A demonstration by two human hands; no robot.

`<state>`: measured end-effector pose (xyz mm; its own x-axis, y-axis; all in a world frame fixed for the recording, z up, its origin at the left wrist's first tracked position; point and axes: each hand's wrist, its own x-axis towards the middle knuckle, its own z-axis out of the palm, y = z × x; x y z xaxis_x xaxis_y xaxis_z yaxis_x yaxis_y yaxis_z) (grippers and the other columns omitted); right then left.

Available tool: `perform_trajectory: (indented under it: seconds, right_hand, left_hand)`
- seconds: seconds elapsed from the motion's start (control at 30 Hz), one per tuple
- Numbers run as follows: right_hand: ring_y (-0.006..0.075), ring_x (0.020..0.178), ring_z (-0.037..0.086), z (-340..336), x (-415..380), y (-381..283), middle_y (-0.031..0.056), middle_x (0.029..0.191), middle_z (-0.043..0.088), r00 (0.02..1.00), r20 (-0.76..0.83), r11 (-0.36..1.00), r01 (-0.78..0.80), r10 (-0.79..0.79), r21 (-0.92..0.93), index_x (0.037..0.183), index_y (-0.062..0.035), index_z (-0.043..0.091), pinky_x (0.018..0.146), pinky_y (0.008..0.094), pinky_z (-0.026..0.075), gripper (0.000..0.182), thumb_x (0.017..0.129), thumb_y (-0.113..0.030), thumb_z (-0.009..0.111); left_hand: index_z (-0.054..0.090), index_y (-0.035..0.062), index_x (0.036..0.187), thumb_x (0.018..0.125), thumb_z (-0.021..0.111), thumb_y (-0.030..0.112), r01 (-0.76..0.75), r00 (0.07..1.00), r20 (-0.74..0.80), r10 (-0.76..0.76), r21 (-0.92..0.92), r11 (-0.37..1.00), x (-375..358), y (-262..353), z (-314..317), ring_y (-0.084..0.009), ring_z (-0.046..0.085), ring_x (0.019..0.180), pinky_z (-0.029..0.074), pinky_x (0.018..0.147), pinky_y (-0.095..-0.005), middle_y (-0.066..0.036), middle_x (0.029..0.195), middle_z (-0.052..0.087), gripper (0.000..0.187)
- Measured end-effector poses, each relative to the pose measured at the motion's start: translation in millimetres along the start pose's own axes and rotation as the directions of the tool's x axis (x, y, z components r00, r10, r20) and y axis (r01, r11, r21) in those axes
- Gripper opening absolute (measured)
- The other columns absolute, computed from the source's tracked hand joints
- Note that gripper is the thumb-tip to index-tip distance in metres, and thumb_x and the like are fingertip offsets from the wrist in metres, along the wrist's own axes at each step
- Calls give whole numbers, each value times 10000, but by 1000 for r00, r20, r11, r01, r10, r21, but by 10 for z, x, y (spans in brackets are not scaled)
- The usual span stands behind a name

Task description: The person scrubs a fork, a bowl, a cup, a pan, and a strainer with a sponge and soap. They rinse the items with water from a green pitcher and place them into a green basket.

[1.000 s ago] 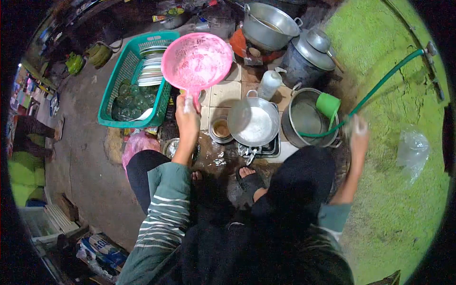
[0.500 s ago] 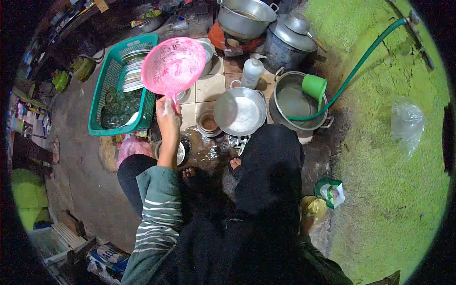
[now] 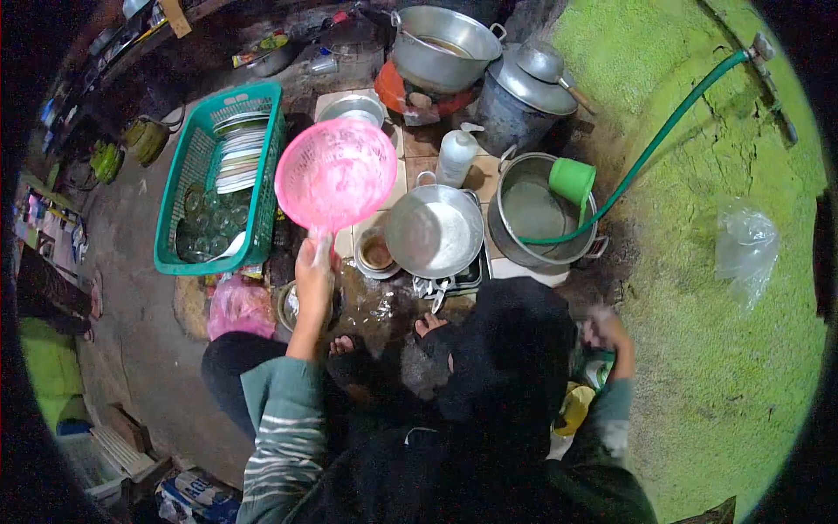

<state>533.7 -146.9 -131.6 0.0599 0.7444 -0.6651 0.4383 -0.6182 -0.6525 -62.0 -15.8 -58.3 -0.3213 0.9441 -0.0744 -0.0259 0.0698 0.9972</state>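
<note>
My left hand (image 3: 313, 278) grips the handle of a pink plastic strainer (image 3: 339, 173), which is held up over the tiles with soapy smears inside its bowl. Off to the right, my right hand (image 3: 604, 330) is blurred by motion beside my knee. Below it are a green and white packet (image 3: 599, 370) and a yellow item (image 3: 573, 409). Under and right of the strainer, a metal pan (image 3: 434, 232) holds whitish suds, next to a small bowl with brown contents (image 3: 375, 253).
A green basket (image 3: 166, 223) of plates and glasses stands at left. A large pot (image 3: 515, 249) holds a green dipper (image 3: 572, 180) and a green hose (image 3: 656, 150). Behind are a white bottle (image 3: 456, 159), a lidded pot (image 3: 522, 113) and a pot on a red stove (image 3: 443, 65).
The strainer in my left hand has moved down and slightly right. My right hand has moved up and forward from the yellow item, which it was touching before.
</note>
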Motion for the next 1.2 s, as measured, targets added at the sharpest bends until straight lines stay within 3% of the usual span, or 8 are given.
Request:
perform_trajectory:
  seconds: [0.13, 0.3, 0.37, 0.47, 0.73, 0.83, 1.13, 1.2]
  right_hand:
    - [199, 540, 565, -456, 1193, -1159, 122, 755, 611, 924, -383, 824, 229, -15, 519, 877, -64, 567, 502, 355, 457, 346, 906, -355, 381]
    - [277, 645, 605, -1175, 2898, -989, 133, 847, 592, 734, -671, 990, -9, 104, 144, 1202, 10, 407, 475, 396, 474, 536, 885, -417, 471]
    - [315, 849, 605, -748, 2924, -1302, 166, 1003, 570, 187, -957, 869, -483, 223, 108, 1203, -4, 457, 587, 432, 497, 657, 819, -532, 537]
    - [335, 971, 549, -215, 2685, -1630, 182, 1065, 529, 47, -974, 905, -361, -222, -224, 1193, -30, 517, 715, 462, 483, 755, 743, -634, 571]
    - [357, 907, 586, -336, 2805, -1232, 192, 990, 572, 438, -821, 601, -563, -366, -568, 1066, -12, 582, 708, 472, 467, 692, 725, -613, 608]
    - [376, 850, 600, -344, 2793, -1272, 242, 896, 602, 640, -511, 586, -115, -575, -802, 1043, 23, 522, 717, 474, 469, 679, 758, -589, 593]
    - [369, 833, 642, -385, 2814, -1025, 208, 841, 653, 902, -349, 320, -263, -252, -910, 1053, 38, 535, 657, 455, 506, 643, 776, -537, 611]
    - [281, 656, 639, -494, 3377, -403, 102, 715, 643, 955, -48, 401, 77, -292, -913, 956, -12, 567, 571, 405, 497, 467, 830, -461, 595]
  left_hand:
    - [567, 64, 849, 943, 492, 288, 107, 994, 7, -108, 99, 989, -141, -240, -99, -65, 437, 553, 339, 490, -216, 30, 638, 482, 254]
    - [551, 52, 750, 954, 422, 381, 131, 991, -33, -126, 281, 951, -366, -658, -164, -116, 461, 467, 356, 442, -266, -30, 556, 488, 408]
    - [540, 47, 762, 955, 417, 378, 301, 952, -36, -305, 300, 905, -412, -708, -128, -126, 463, 442, 361, 425, -280, -35, 545, 486, 403]
    - [515, 39, 756, 957, 412, 372, 135, 983, 37, -178, 508, 851, -450, -668, -14, -132, 472, 440, 366, 407, -299, -41, 537, 482, 402]
    - [493, 63, 644, 919, 541, 336, 395, 881, 107, -462, 374, 839, -422, -1071, 73, -76, 445, 506, 367, 481, -257, -1, 548, 476, 390]
    - [527, 61, 656, 920, 525, 382, 336, 890, 142, -433, 438, 834, -443, -1169, 172, -72, 447, 483, 361, 466, -247, 8, 529, 491, 416]
    - [549, 24, 740, 959, 446, 353, 197, 874, 301, -382, 499, 844, -518, -1507, 507, -103, 500, 494, 400, 496, -275, -33, 544, 531, 408]
    - [538, 32, 828, 964, 436, 352, 193, 852, 339, -399, 505, 841, -514, -1608, 620, -116, 494, 467, 402, 473, -286, -41, 558, 540, 363]
